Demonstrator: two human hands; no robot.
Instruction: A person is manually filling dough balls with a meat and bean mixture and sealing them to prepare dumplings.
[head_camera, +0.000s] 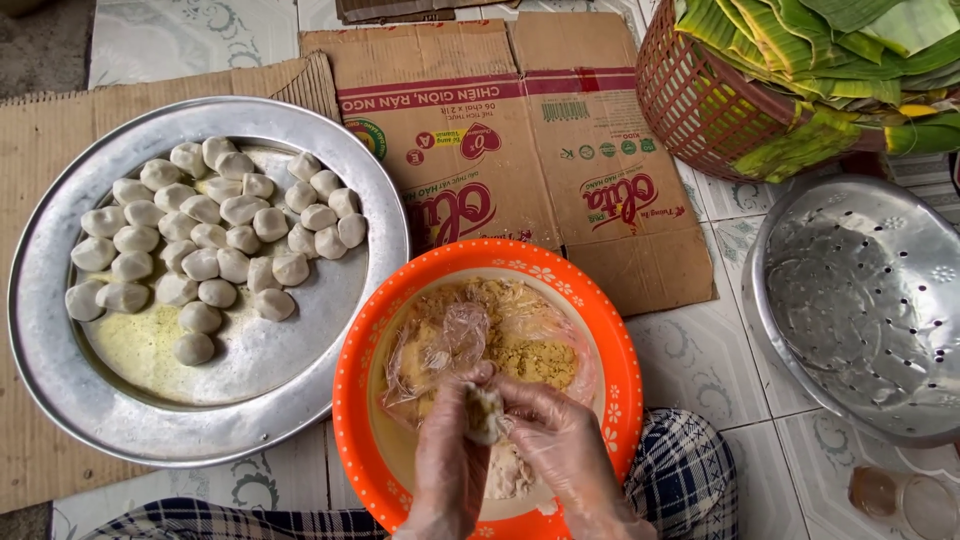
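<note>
The basket of green leaves (800, 80) and the perforated metal colander (860, 300) are cut by the right edge, and fingers hide most of the dough piece (484, 412).

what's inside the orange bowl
Orange bowl: crumbly tan filling under clear plastic wrap; pale dough shows below. Both hands hide the bowl's near part.

Soft even daylight, faint shadows, mild glare on metal tray (60, 330), sharp focus

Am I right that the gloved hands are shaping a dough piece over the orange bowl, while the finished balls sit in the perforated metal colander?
Not quite: the head view shows the finished balls on the round metal tray; the perforated colander holds none. Both gloved hands, left hand and right hand, do shape dough over the orange bowl.
</note>
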